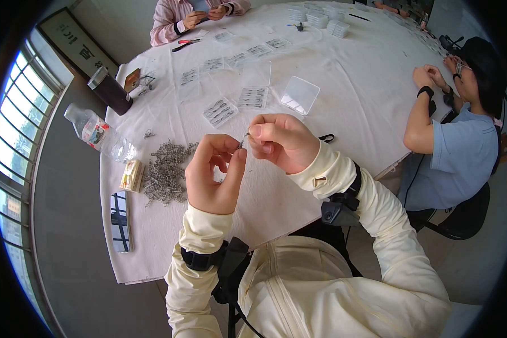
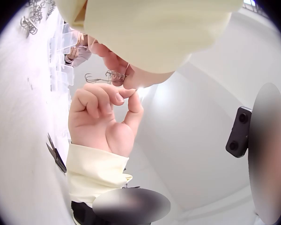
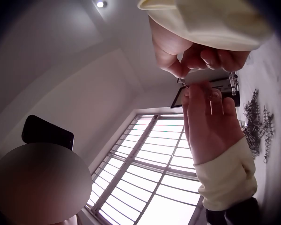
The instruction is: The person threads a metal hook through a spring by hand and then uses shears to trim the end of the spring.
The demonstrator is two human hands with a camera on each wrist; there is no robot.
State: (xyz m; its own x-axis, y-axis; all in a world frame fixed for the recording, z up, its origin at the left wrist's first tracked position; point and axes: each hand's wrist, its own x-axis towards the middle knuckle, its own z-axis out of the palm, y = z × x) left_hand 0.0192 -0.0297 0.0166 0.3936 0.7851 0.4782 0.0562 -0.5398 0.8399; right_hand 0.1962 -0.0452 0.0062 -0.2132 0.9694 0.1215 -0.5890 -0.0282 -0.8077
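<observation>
In the head view my left hand (image 1: 217,177) pinches a small metal fishing hook with a wire coil (image 1: 240,145) between thumb and fingers. The bent hook and coil (image 2: 114,75) show more clearly in the left wrist view, beside the left fingertips. My right hand (image 1: 284,141) meets it from the other side, thumb and forefinger pinching a thin bright end of it; its other fingers are curled. A tangled heap of similar wire pieces (image 1: 166,172) lies on the table left of my left hand. Beyond the hands stand clear boxes (image 1: 221,111) holding several such pieces in rows.
A packet (image 1: 132,176), phone (image 1: 120,219), plastic bottle (image 1: 98,134) and dark flask (image 1: 110,91) line the left side. An open clear lid (image 1: 300,94) lies ahead, and scissors (image 2: 56,153) lie beside the right hand. Two other people sit around the table, with red-handled pliers (image 1: 186,44) near one.
</observation>
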